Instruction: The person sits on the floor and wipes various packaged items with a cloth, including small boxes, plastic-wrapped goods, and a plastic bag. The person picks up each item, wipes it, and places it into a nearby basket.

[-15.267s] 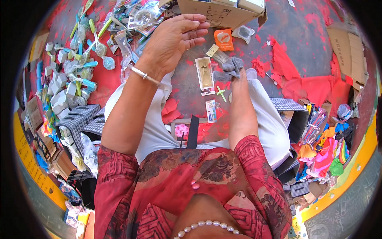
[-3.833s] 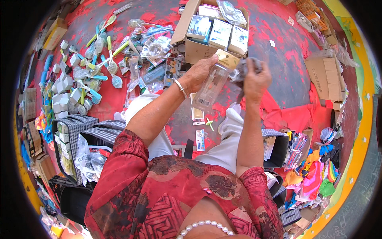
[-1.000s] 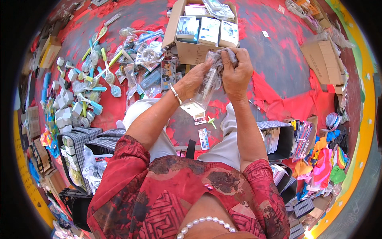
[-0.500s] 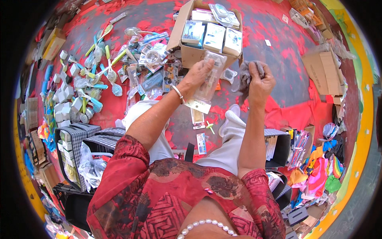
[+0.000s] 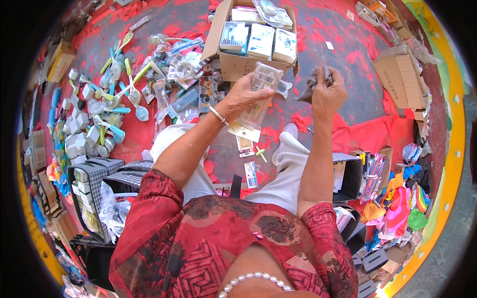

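Note:
My left hand (image 5: pixel 244 99) is closed round a clear plastic blister pack (image 5: pixel 260 94), held upright and slightly tilted, with a pale card at its lower end. What lies inside the pack is hard to make out. To its right, my right hand (image 5: pixel 330 94) grips a crumpled grey cloth (image 5: pixel 315 83) between thumb and fingers, apart from the pack. Just beyond the left hand stands an open cardboard box (image 5: pixel 237 67) filled with several boxed and packaged items (image 5: pixel 260 41). A small clear package (image 5: pixel 283 88) lies on the ground by the box.
Long-handled brushes (image 5: pixel 133 94) and white cubes (image 5: pixel 74 124) are heaped at left, beside packaged goods (image 5: pixel 187 74). Checkered storage boxes (image 5: pixel 99 174) flank me. A flattened carton (image 5: pixel 400 79) and colourful fabric pieces (image 5: pixel 397 203) lie at right. A green cross-shaped piece (image 5: pixel 261 154) is between my legs.
My left thumb has shifted across the blister pack, which is still in that hand. The grey cloth has drawn up more compactly in my right hand. The whole view has shifted slightly.

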`<state>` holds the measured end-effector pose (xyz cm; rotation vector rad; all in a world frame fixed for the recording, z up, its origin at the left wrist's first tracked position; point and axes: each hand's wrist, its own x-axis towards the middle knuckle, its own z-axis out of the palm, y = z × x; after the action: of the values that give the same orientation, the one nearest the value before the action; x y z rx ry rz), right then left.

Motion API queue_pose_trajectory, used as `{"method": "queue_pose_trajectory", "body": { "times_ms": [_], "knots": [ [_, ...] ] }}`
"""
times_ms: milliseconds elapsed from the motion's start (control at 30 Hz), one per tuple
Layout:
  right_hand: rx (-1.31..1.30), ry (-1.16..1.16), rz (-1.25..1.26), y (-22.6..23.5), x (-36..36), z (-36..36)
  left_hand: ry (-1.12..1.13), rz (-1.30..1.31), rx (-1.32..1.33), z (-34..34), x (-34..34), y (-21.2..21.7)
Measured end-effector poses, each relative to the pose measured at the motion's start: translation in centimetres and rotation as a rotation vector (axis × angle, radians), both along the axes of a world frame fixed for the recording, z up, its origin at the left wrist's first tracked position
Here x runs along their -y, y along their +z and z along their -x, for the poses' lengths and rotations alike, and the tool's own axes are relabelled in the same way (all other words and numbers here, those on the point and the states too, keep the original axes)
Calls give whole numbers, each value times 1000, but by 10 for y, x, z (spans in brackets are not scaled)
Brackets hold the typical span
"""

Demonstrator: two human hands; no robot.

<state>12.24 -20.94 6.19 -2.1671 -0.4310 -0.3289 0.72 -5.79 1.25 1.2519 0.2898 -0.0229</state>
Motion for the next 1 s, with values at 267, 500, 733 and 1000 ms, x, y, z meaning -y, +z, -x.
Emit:
{"method": "queue_pose_trajectory", "body": {
  "times_ms": [267,500,733,1000],
  "knots": [
    [144,360,79,-27,-33,39,268,426,49,-5,-12,-6],
    [-251,94,-178,4,-26,19,426,344,61,-7,-26,-12],
    [151,599,326,-21,-46,74,360,399,27,-13,-22,-24],
    [121,694,497,-41,-19,67,634,738,2,-12,-60,-29]
  ]
}}
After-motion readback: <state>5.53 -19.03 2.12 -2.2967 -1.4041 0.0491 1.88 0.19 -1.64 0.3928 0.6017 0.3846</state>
